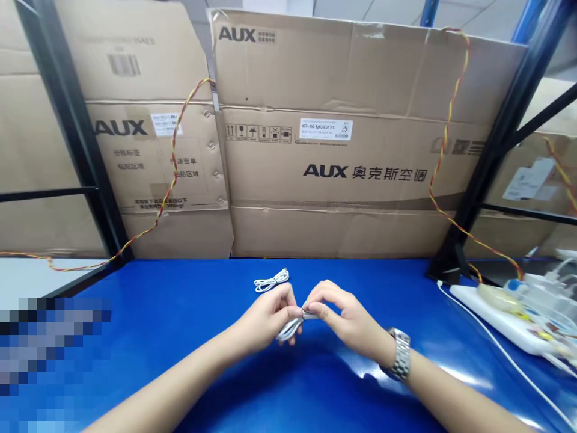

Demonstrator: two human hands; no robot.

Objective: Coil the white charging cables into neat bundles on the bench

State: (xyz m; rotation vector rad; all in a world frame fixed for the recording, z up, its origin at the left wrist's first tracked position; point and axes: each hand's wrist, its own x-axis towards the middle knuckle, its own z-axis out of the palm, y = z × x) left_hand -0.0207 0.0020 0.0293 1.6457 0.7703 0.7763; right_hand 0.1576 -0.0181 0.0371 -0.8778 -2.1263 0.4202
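Observation:
My left hand (274, 316) is closed around a folded white cable (291, 329), whose loops stick out below the fingers. At the cable's upper end, my right hand (336, 310) pinches with thumb and forefinger, close against the left thumb. A thin dark tie seems to lie between the fingertips, too small to make out well. Just beyond the left hand, a second white cable (271, 281) lies on the blue table surface (180, 313), bundled with a dark tie round its middle. A metal watch (400, 355) sits on my right wrist.
A white power strip (496, 319) with plugs and adapters stands at the right, a white cord (500, 355) trailing toward me. Large cardboard boxes (333, 234) wall off the back. Black rack posts (491, 132) rise on both sides, with twisted red-yellow wire (174, 162) hanging down.

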